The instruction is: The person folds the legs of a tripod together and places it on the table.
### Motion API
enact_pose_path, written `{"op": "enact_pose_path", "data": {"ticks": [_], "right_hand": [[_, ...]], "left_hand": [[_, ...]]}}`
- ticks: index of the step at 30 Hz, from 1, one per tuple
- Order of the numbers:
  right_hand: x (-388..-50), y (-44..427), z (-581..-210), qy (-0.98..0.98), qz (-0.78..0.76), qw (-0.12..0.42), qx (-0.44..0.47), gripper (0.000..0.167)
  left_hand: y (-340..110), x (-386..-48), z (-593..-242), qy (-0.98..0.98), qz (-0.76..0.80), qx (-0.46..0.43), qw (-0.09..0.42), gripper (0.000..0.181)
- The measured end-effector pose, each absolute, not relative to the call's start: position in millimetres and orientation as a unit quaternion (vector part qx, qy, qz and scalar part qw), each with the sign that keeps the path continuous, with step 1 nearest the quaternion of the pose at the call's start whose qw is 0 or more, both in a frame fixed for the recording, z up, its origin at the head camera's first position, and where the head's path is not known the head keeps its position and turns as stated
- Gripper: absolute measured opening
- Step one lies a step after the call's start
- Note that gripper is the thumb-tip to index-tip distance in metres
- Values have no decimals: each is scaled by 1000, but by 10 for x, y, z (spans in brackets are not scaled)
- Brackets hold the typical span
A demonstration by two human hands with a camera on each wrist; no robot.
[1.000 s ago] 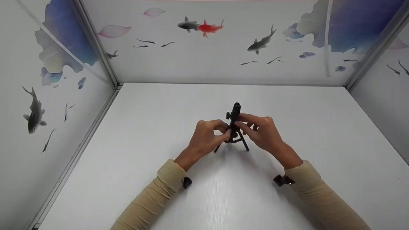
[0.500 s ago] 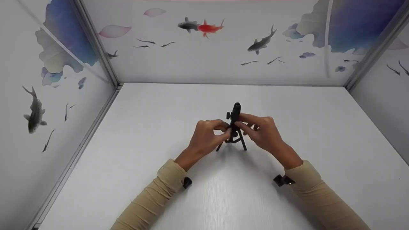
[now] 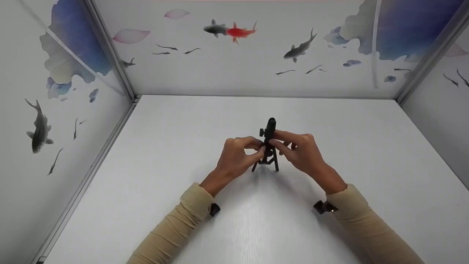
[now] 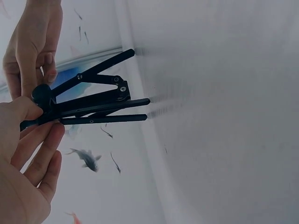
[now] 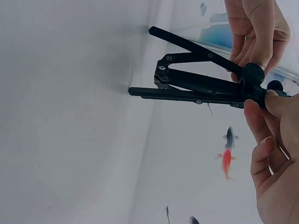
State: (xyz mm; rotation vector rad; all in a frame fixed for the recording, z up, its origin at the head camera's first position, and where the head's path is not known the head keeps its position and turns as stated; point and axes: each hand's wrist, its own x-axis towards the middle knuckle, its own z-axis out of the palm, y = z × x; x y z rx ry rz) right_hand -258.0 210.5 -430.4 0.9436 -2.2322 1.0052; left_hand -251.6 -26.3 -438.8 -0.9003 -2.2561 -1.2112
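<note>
A small black tripod [image 3: 271, 126] stands upright at the middle of the white table, with a small knob [image 3: 261, 132] sticking out to its left near the top. My left hand [image 3: 236, 156] pinches it below the head from the left, thumb and fingertips on the upper body. From the right, my right hand [image 3: 304, 152] grips it slightly higher between thumb and fingers. In the left wrist view three slim legs [image 4: 110, 66] are partly spread, joined by braces to the centre column [image 5: 196, 80]. Whether the feet touch the table I cannot tell.
The white tabletop [image 3: 165, 121] runs back to a printed rear panel [image 3: 234, 73] with painted fish. Side panels with metal frame posts [image 3: 110, 47] enclose the table left and right. A small dark device [image 3: 324, 207] sits at the right cuff.
The tripod's legs have drawn inward, so their feet stand closer together. Both hands have kept their places on the tripod.
</note>
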Motion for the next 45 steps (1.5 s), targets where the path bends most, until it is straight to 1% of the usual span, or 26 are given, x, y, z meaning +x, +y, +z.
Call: {"op": "enact_pose_path", "data": {"ticks": [6, 12, 19, 22, 24, 26, 29, 31, 34, 37, 39, 43, 45], "right_hand": [[-2585, 2103, -4318, -820, 376, 254, 349, 31], [-2584, 2086, -4331, -815, 382, 254, 354, 30], [-2587, 2064, -4351, -819, 392, 228, 352, 30], [-2593, 2086, -4364, -822, 394, 222, 348, 31], [-2596, 2118, -4367, -824, 388, 228, 345, 31], [-2596, 2152, -4365, -828, 378, 241, 336, 27], [-2595, 2205, -4355, -837, 359, 260, 322, 16], [-2595, 2232, -4356, -845, 349, 261, 311, 12], [-2595, 2260, -4376, -861, 335, 234, 301, 15], [-2576, 2273, -4382, -882, 313, 189, 298, 15], [-2556, 2280, -4383, -896, 292, 155, 295, 16], [-2535, 2269, -4393, -918, 249, 84, 297, 32], [-2539, 2247, -4407, -923, 232, 52, 304, 31]], "left_hand": [[-257, -2522, -4405, -808, -441, -326, 214, 9], [-264, -2524, -4417, -803, -455, -327, 203, 10], [-313, -2528, -4433, -805, -471, -312, 182, 8], [-333, -2540, -4413, -806, -475, -313, 161, 8], [-350, -2553, -4385, -810, -473, -317, 141, 9], [-381, -2563, -4343, -817, -465, -323, 116, 11], [-443, -2583, -4298, -833, -438, -328, 73, 14], [-480, -2611, -4297, -841, -421, -337, 41, 15], [-500, -2647, -4333, -849, -400, -345, 1, 16], [-487, -2668, -4368, -843, -401, -358, -25, 17], [-479, -2669, -4380, -837, -404, -367, -33, 18], [-499, -2665, -4391, -831, -405, -380, -30, 17], [-524, -2662, -4391, -832, -404, -378, -25, 17]]}}
